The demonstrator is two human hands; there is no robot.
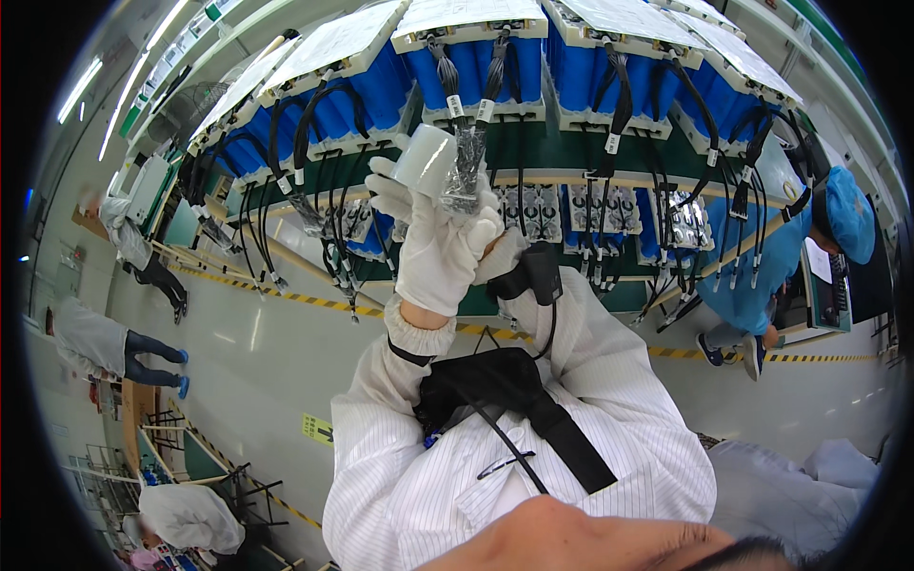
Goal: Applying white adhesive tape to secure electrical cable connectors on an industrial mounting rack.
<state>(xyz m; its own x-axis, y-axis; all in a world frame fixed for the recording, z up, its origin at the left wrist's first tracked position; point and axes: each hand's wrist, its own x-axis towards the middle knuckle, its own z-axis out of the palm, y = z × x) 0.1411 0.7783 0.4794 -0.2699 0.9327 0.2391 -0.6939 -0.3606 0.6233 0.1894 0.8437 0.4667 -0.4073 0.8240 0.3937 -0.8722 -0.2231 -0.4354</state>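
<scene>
A roll of clear film (426, 160) is standing at the fingers of the gloved left hand (433, 249), which are holding it. A film-wrapped cable end (466, 164) is hanging just to its right — the gripping finger there is unclear. The right hand (503, 257) is sitting close on the right, partly hidden; whether its fingers are wide or narrow cannot be told. Beyond, blue battery packs (519, 74) are resting on the green table (557, 152), black cables (619, 100) trailing over its near edge. A blue-clothed co-worker (762, 271) is bending at far right.
</scene>
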